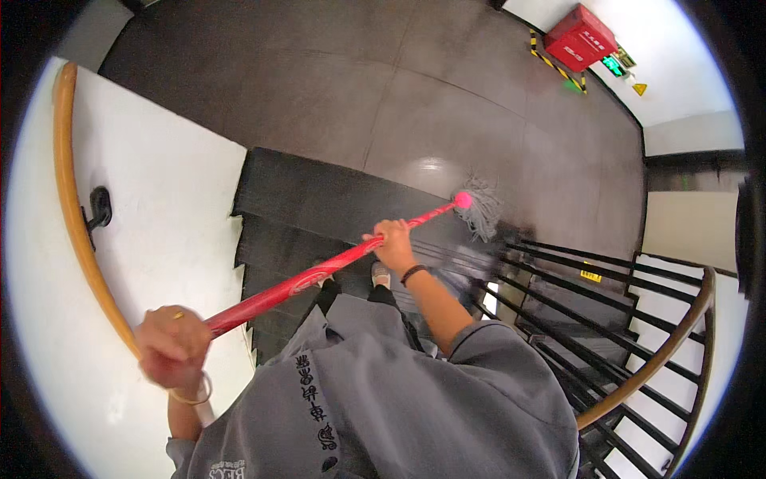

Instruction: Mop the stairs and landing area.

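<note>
A string mop with a red handle (323,268) slants across my front. My left hand (175,348), with a ring and a bangle, grips the upper end of the handle near the left wall. Farther down the pole, my right hand (393,242) is closed around it, a dark band on its wrist. Past a pink socket (462,200), the grey mop strands (480,209) spread at the edge between the top stair and the landing floor (323,90). Both my feet stand on the dark stairs (287,239) below.
A wooden handrail (75,203) runs along the white left wall. On the right is a railing with black bars (598,314) and a wooden top rail (652,365). A red fire equipment box (580,37) stands by the far wall, edged by black-and-yellow floor tape (553,67).
</note>
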Available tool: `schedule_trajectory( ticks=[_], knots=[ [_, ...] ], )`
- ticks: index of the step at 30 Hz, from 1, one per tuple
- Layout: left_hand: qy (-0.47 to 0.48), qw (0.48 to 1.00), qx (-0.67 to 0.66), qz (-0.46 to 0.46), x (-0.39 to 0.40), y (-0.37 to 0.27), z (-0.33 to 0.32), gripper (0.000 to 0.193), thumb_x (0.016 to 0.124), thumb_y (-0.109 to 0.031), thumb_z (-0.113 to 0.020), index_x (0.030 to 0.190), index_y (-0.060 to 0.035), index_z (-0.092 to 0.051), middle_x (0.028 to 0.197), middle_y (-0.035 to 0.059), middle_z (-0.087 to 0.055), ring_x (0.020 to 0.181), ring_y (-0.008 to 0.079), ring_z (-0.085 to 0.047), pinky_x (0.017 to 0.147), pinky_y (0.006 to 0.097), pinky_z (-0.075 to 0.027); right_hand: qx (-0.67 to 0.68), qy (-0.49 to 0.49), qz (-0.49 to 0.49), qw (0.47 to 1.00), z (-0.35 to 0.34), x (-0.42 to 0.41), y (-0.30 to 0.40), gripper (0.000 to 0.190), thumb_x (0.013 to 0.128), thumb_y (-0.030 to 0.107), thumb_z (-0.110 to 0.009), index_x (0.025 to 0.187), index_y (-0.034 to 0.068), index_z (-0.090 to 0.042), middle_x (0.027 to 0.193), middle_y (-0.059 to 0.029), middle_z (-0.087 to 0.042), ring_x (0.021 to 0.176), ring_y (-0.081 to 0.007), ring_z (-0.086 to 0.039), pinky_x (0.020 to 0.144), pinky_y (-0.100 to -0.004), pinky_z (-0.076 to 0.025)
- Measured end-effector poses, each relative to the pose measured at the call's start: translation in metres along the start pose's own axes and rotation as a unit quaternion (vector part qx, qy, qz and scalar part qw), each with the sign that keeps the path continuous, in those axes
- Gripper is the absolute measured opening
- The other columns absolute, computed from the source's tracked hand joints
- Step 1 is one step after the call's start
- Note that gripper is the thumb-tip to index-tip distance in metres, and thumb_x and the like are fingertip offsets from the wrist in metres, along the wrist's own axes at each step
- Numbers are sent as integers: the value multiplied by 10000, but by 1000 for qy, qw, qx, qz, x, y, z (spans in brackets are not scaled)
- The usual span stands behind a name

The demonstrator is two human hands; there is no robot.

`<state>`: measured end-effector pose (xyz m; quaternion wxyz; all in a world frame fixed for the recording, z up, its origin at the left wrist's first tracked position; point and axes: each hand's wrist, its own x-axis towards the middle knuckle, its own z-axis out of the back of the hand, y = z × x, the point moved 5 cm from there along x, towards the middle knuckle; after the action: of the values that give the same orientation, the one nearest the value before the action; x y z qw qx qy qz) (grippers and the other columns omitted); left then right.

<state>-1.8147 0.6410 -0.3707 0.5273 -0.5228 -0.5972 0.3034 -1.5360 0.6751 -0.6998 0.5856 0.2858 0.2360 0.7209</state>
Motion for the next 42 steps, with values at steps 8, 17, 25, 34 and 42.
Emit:
schedule_trajectory(
  ticks=[8,17,25,34,42],
  knots=[
    [-80,985,64,-137,-64,-170,70,404,759,-490,-637,594,-181,-436,506,-45,-381,487,74,-376,530,225,-323,179,124,179,959,-108,54,213,222,675,241,-672,620,98,-511,668,-94,-554,707,-324,-549,664,-441,-394],
    [-213,818,400,-354,-96,-189,32,262,787,-326,-511,574,-188,-446,414,-38,-380,373,66,-356,485,236,-330,257,249,253,899,-223,71,327,129,639,158,-682,667,114,-563,743,-86,-583,808,-309,-549,740,-432,-408],
    [-208,908,196,-307,-99,-246,82,143,776,-121,-597,657,-85,-525,396,-39,-379,333,51,-363,428,169,-341,244,257,185,917,-139,15,301,157,686,207,-659,657,112,-537,700,-65,-565,761,-278,-558,707,-409,-401],
    [-48,970,-117,-208,-43,-114,23,226,842,-113,-552,637,-115,-457,431,-46,-477,319,12,-421,307,136,-370,160,138,72,975,1,-71,135,342,746,305,-641,576,70,-459,571,-121,-493,613,-340,-534,559,-443,-395],
    [92,978,-103,156,-49,64,-72,407,920,-258,-435,572,-50,-469,451,31,-432,393,177,-432,442,312,-402,14,117,-108,987,62,-166,-41,275,691,253,-662,603,49,-500,641,-150,-532,660,-364,-531,583,-447,-398]
  ],
)
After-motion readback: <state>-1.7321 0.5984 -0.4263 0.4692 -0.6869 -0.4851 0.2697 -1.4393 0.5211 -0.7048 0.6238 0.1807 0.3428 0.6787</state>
